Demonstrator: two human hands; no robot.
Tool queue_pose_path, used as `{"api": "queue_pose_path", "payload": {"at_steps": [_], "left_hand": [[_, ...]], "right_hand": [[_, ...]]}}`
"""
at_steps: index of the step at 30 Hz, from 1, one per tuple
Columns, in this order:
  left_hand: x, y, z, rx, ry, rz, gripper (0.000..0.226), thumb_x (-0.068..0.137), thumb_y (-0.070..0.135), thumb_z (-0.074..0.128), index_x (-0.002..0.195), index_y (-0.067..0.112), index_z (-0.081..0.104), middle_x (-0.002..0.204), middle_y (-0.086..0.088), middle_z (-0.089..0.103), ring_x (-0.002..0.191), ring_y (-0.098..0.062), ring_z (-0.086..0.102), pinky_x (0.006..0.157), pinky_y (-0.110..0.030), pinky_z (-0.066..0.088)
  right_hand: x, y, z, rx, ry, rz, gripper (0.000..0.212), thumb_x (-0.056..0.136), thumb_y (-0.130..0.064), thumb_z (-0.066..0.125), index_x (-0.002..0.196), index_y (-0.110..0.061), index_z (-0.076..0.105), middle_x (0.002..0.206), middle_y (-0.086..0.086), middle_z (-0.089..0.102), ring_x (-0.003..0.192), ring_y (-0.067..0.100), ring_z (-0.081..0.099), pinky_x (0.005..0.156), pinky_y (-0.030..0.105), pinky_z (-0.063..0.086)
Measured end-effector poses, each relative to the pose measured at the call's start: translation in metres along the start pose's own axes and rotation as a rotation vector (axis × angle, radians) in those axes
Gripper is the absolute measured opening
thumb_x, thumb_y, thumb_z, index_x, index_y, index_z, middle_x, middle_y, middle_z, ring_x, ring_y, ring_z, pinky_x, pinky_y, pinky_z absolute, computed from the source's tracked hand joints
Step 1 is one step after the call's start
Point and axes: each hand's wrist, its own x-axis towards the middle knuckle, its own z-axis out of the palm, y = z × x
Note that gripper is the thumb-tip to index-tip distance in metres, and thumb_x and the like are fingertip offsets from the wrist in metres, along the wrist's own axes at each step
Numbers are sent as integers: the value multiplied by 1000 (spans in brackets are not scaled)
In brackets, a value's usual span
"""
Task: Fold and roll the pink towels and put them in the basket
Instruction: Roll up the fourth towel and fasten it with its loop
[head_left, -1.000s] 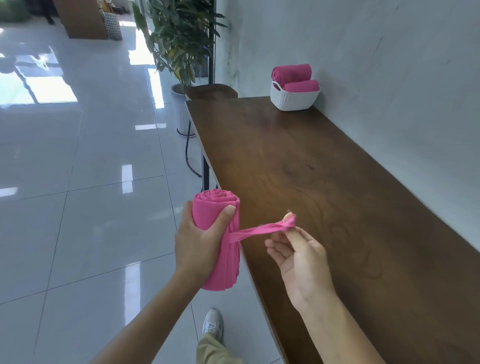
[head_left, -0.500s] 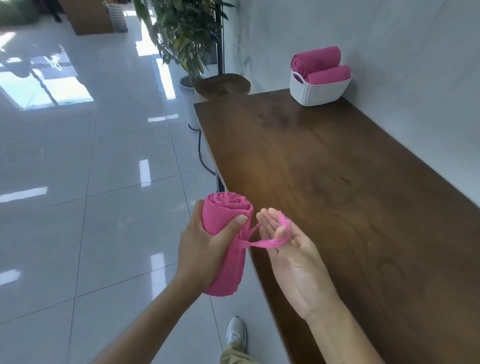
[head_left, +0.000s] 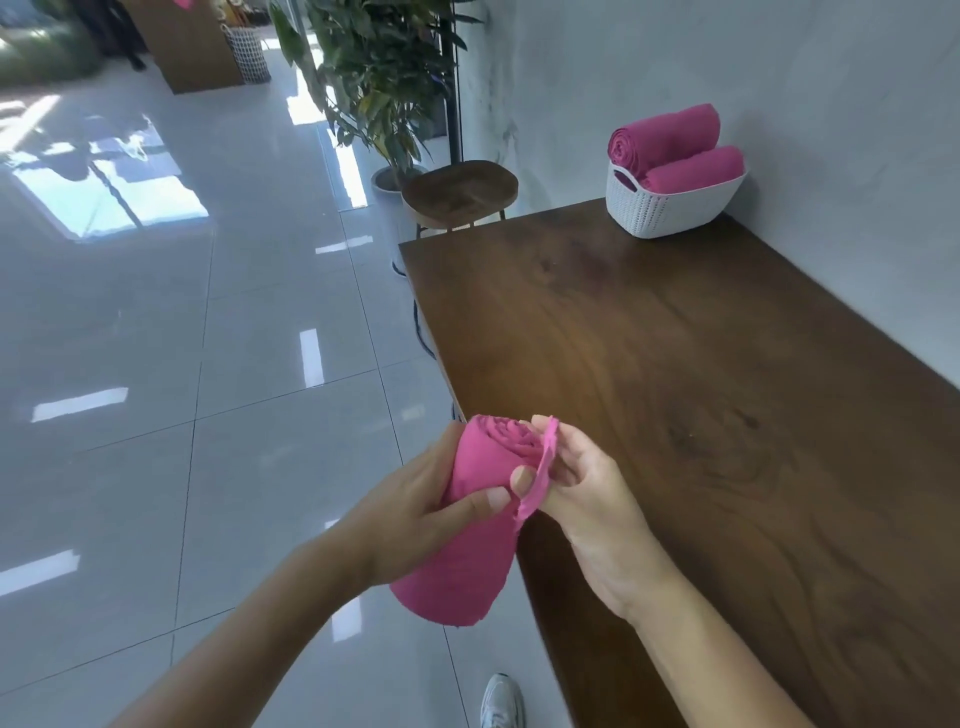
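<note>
A rolled pink towel (head_left: 467, 561) is held in the air just off the near left edge of the wooden table (head_left: 701, 415). My left hand (head_left: 421, 514) wraps around its middle, thumb across the front. My right hand (head_left: 582, 488) pinches the towel's loose outer edge against the top end of the roll, where the spiral shows. At the far end of the table, against the wall, a white woven basket (head_left: 670, 205) holds two rolled pink towels (head_left: 670, 145), one stacked on the other.
A round wooden stool (head_left: 460, 192) stands past the table's far end, with a potted plant (head_left: 384, 78) behind it. Glossy tiled floor lies to the left. My shoe (head_left: 501, 701) shows below the table edge.
My right hand has brought the stretched loose end back in from the right and up against the top of the roll. The view has shifted, so the basket appears nearer.
</note>
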Motion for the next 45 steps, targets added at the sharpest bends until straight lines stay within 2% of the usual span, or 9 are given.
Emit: {"api": "queue_pose_path", "payload": {"at_steps": [5,8,14,22,26,29,34,38,45], "left_hand": [[18,0,-30,283,-106,113,51,90,75,47,128,41,40,114,20,55,98,-5,59,83,-23,52],[27,-12,-48,257,-144,150,58,87,80,44,132,43,38,119,19,53,103,-6,59,88,-31,53],[32,-43,-95,84,-130,134,70,70,81,66,130,52,43,118,26,59,102,-1,62,84,-28,58],[25,-100,-184,146,-230,131,70,68,66,83,128,48,51,113,19,66,99,-7,67,82,-29,61],[27,-105,-227,459,-312,264,61,75,61,80,128,46,52,108,25,62,95,0,59,76,-12,48],[31,-103,-249,605,-328,364,59,77,63,76,127,46,50,108,23,61,95,0,56,76,-14,44],[41,-115,-265,610,-316,387,67,73,68,76,128,42,49,115,18,64,99,-6,59,83,-25,55],[56,-123,-268,543,-302,389,70,73,68,77,131,41,48,116,18,62,100,-6,60,82,-19,54],[103,-126,-268,491,-223,374,73,71,73,74,132,44,46,116,20,60,97,-6,60,76,-18,54]], "right_hand": [[17,-9,13,-43,5,32,85,66,-57,87,137,-26,51,117,-9,71,115,11,67,96,36,57],[27,-13,25,-24,76,47,90,69,-61,84,143,-26,48,124,-6,68,117,12,66,98,38,56],[47,-28,58,129,179,42,49,92,-44,65,134,-21,56,118,3,72,110,20,70,92,39,59],[78,-30,136,108,286,-6,55,86,-55,67,138,-55,48,141,-8,56,127,17,60,102,44,54],[97,-35,168,-19,202,21,64,79,-44,82,136,-44,52,127,3,61,112,20,67,94,48,58],[107,-45,181,-160,179,40,65,75,-40,89,132,-38,57,126,10,60,108,32,68,89,55,58],[116,-62,188,-249,118,110,46,79,-27,87,120,-24,65,115,11,68,100,33,71,83,43,61],[124,-67,186,-290,186,115,36,84,-21,74,116,-25,58,116,7,60,90,16,65,72,28,54],[160,-66,155,-301,292,32,39,92,-20,71,125,-33,57,119,-4,64,105,12,67,79,26,57]]}}
